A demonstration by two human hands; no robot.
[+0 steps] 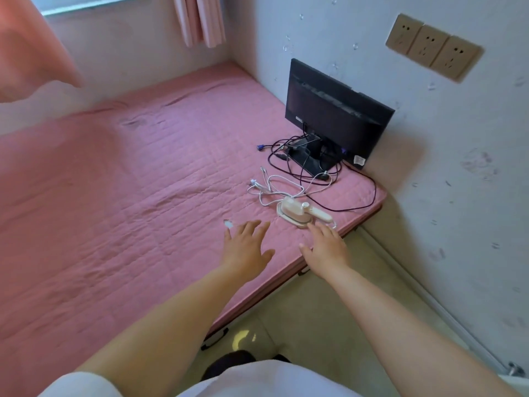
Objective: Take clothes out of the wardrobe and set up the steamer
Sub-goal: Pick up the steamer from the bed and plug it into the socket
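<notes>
Steamer-setup step: right hand (326, 247), fingers spread, empty, reaching steamer (303, 212) at 12 o'clock; left hand (247, 247) splayed alongside. Next: grip handle.

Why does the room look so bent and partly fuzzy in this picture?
Head view: the wide-angle lens bows the wall sockets and bed edge; the pink cloth at upper left is blurred; daylight is soft, with a small glare spot on the floor; the steamer stays sharp.
</notes>
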